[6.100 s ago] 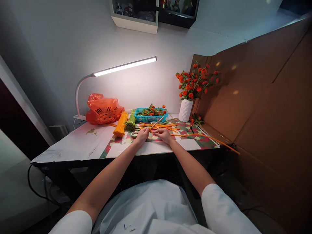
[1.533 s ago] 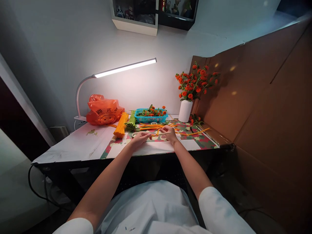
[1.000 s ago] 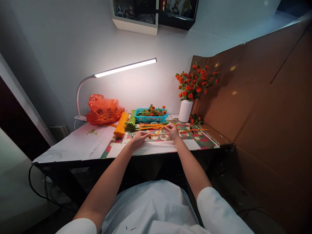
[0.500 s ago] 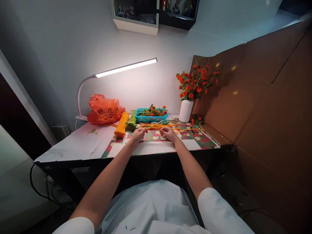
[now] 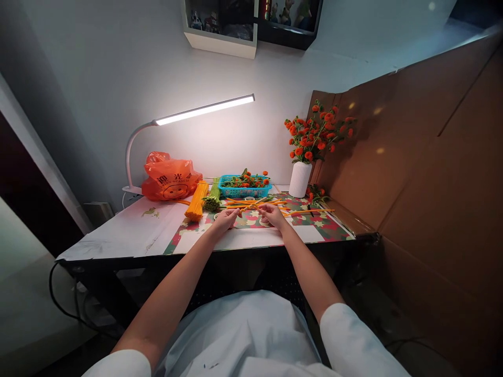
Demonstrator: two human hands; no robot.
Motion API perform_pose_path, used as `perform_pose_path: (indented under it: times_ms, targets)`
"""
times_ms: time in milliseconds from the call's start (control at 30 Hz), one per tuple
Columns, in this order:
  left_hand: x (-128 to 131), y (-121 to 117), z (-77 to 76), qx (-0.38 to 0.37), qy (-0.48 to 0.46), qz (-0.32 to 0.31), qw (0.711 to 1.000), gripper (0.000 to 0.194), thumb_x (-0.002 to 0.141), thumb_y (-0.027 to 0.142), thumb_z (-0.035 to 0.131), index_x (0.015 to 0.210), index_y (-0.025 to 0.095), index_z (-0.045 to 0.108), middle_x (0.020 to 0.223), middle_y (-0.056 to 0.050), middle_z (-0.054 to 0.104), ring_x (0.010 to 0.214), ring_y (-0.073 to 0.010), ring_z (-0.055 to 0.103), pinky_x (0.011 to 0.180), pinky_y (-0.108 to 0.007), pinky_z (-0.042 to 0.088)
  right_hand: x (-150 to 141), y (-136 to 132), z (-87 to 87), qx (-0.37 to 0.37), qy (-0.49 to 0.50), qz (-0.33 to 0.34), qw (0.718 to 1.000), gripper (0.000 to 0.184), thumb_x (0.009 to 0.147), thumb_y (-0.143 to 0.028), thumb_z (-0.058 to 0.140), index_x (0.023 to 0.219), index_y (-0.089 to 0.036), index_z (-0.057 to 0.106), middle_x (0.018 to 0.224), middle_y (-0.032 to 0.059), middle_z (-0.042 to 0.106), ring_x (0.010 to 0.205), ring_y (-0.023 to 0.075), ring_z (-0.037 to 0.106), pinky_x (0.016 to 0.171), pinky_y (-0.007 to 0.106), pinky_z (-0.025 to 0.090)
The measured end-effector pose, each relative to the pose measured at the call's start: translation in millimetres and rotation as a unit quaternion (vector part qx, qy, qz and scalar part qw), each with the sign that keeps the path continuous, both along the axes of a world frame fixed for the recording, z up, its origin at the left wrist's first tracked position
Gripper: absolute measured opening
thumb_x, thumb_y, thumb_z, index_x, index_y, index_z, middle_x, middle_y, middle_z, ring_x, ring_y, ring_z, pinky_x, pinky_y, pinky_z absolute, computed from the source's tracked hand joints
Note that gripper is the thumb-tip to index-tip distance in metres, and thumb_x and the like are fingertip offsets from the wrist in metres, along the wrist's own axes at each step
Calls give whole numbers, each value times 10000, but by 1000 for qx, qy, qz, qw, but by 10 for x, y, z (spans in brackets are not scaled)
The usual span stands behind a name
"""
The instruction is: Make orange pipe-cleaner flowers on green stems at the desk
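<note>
Between my two hands, low over the table, runs an orange pipe cleaner [image 5: 249, 209]. My left hand [image 5: 225, 221] is closed in a pinch on its left part. My right hand [image 5: 272, 215] pinches it a short way to the right, thumb and fingers together. Loose orange pipe cleaners [image 5: 277, 202] lie just behind the hands, and one long orange strand [image 5: 310, 211] reaches out to the right. Left of the hands lie an orange bundle of pipe cleaners [image 5: 197, 201] and a green bundle [image 5: 213, 197]. The exact twist at my fingertips is too small to make out.
A blue basket [image 5: 245, 192] of orange flowers stands behind the hands. To its right is a white ribbed vase [image 5: 301, 179] with orange flowers [image 5: 310, 137]. An orange plastic bag [image 5: 172, 178] sits under a lit lamp [image 5: 204, 109]. A cardboard panel [image 5: 408, 141] walls the right side.
My left fingertips have come slightly closer to the right hand and a little lower. The strand between the hands lies more level. The right hand stays nearly in place.
</note>
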State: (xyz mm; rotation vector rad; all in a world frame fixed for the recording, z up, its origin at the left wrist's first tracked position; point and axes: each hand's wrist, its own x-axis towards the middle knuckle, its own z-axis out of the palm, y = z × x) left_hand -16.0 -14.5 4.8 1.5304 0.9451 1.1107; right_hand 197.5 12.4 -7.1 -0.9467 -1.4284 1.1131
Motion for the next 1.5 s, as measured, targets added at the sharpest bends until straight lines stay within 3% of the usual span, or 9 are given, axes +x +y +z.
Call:
perform_pose_path:
  times_ms: [133,233,367,533,833,1100,1333,1433,1500]
  targets:
    - [9,42,-51,49,48,59,996,438,761,605,550,704,172,587,439,86,259,384,-80,238,420,-226,182,-30,-27,22,-15,38,50,998,431,605,-404,767,955,-191,632,736,-3,629,536,74,458,440,186,351]
    - [22,40,-74,90,75,67,991,429,781,590,520,718,172,596,443,81,285,396,-87,258,434,-230,209,-44,-65,65,-32,61,67,995,465,628,-475,752,963,-181,620,752,2,634,510,56,395,417,177,302]
    - [33,38,-88,105,96,38,989,436,789,585,505,735,165,606,456,75,301,419,-88,244,441,-233,186,-56,-106,112,-39,55,47,997,493,632,-590,726,877,-168,654,756,18,625,524,63,427,421,183,326]
    - [63,47,-79,60,69,-18,996,455,796,598,485,713,163,585,450,82,265,409,-82,206,435,-242,143,-110,-130,121,-17,46,49,998,471,602,-556,763,870,-177,684,732,15,626,565,92,500,458,201,369]
    - [101,53,-86,36,21,-60,997,455,785,602,516,713,155,558,432,83,283,393,-67,190,419,-249,119,-366,-103,88,50,-4,164,985,439,597,-532,770,848,-176,710,691,15,668,686,143,597,612,244,445]
    - [138,44,-94,4,-34,-16,999,311,819,496,528,767,197,458,485,95,295,384,-64,222,398,-219,134,-418,-108,45,47,-13,116,992,378,537,-483,807,738,-178,712,675,10,674,631,128,572,607,248,462]
    - [157,50,-72,-32,-55,-21,998,268,821,444,539,845,194,445,477,112,305,378,-65,197,397,-207,135,-409,-87,12,73,-10,102,992,365,524,-475,815,715,-178,722,752,33,708,742,169,623,711,292,493]
    - [147,43,-72,5,-42,11,999,254,843,443,510,856,203,426,475,115,295,386,-77,222,419,-211,166,-392,-92,32,56,6,97,994,374,550,-494,805,722,-172,722,741,42,706,746,177,638,721,300,498]
    - [147,15,-63,70,-3,52,996,209,863,405,494,880,206,431,502,99,349,417,-91,293,455,-218,226,-382,-95,50,23,29,91,995,415,570,-534,787,719,-153,714,691,48,692,699,167,637,669,281,494]
